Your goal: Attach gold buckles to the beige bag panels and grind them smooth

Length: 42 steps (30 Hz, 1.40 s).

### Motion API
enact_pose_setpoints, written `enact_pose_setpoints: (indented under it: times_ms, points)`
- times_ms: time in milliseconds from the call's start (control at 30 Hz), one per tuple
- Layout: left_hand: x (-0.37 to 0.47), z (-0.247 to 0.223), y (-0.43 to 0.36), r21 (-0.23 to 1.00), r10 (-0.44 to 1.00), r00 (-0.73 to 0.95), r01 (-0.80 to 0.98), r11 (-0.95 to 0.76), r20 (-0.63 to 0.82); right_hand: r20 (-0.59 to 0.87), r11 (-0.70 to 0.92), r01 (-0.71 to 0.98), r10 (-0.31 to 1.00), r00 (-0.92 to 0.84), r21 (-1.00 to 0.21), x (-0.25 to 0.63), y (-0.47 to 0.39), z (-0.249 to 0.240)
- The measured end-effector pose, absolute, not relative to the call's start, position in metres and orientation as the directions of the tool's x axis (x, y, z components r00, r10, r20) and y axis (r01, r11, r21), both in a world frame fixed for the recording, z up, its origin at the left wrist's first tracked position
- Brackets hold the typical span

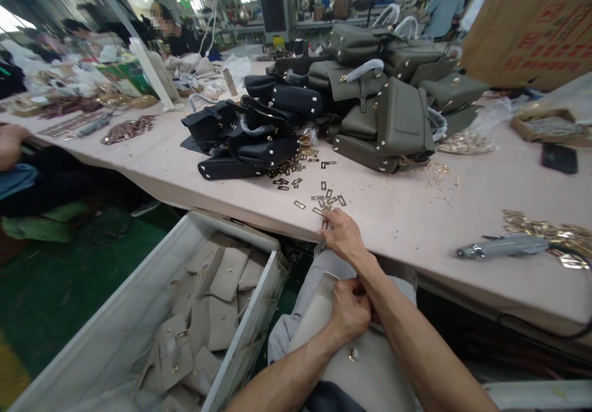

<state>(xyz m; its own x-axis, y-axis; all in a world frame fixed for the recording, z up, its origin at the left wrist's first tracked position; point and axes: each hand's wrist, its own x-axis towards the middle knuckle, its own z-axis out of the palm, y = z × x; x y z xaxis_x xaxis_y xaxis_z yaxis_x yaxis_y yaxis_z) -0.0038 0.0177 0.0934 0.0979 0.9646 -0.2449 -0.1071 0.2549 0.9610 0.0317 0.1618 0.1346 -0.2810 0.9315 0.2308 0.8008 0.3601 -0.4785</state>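
A beige leather bag piece with a small gold clasp lies across the person's lap. My left hand is closed at its upper part, fingers curled and partly hidden by the right forearm. My right hand reaches past it to the table's front edge. Its fingers are bent together beside small rectangular metal frames; what is between the fingertips is too small to make out.
Dark blue bags and olive bags are piled on the table. At left stands a white crate holding beige pieces. A grey tool lies at right near gold parts. A cardboard box stands behind; other people sit at far left.
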Motion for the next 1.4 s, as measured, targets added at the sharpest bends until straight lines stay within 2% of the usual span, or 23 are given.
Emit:
enact_pose_setpoints:
  times_ms: [267, 400, 533, 600, 667, 767, 833, 900, 1033, 1233, 1400]
  points:
    - [-0.003, 0.088, 0.020, 0.957, 0.962, 0.128, -0.130, 0.258, -0.242, 0.136, 0.290, 0.792, 0.956, -0.258, -0.537, 0.031, 0.170, 0.140]
    - [-0.002, 0.085, 0.021, 0.980, 0.980, 0.114, -0.091, 0.175, -0.164, 0.116, 0.228, 0.862, 0.974, -0.196, -0.452, 0.033, 0.168, 0.143]
    - [0.002, 0.076, 0.019, 0.971, 0.975, 0.109, -0.122, 0.207, -0.194, 0.090, 0.204, 0.882, 0.979, -0.182, -0.425, 0.035, 0.171, 0.146]
    - [0.003, 0.073, 0.018, 0.967, 0.970, 0.114, -0.120, 0.226, -0.213, 0.118, 0.206, 0.858, 0.978, -0.171, -0.470, 0.034, 0.172, 0.145]
    - [0.003, 0.072, 0.019, 0.971, 0.973, 0.104, -0.099, 0.216, -0.206, 0.149, 0.209, 0.789, 0.977, -0.150, -0.578, 0.033, 0.172, 0.143]
    - [0.003, 0.078, 0.020, 0.980, 0.980, 0.090, -0.076, 0.185, -0.179, 0.206, 0.243, 0.548, 0.970, -0.130, -0.800, 0.040, 0.164, 0.143]
    - [0.003, 0.083, 0.021, 0.969, 0.969, 0.118, -0.096, 0.227, -0.215, 0.264, 0.276, 0.381, 0.961, -0.084, -0.882, 0.055, 0.151, 0.145]
    - [0.004, 0.087, 0.022, 0.952, 0.954, 0.148, -0.120, 0.281, -0.262, 0.306, 0.289, 0.301, 0.952, 0.008, -0.909, 0.077, 0.131, 0.148]
    - [0.005, 0.086, 0.024, 0.942, 0.947, 0.170, -0.152, 0.299, -0.273, 0.296, 0.246, 0.271, 0.941, 0.164, -0.931, 0.125, 0.080, 0.152]
    - [0.009, 0.087, 0.023, 0.943, 0.947, 0.189, -0.163, 0.290, -0.258, 0.258, 0.212, 0.286, 0.957, 0.132, -0.934, 0.154, 0.014, 0.130]
    - [0.017, 0.088, 0.022, 0.946, 0.948, 0.189, -0.154, 0.286, -0.256, 0.219, 0.121, 0.339, 0.939, 0.266, -0.933, 0.155, -0.002, 0.105]
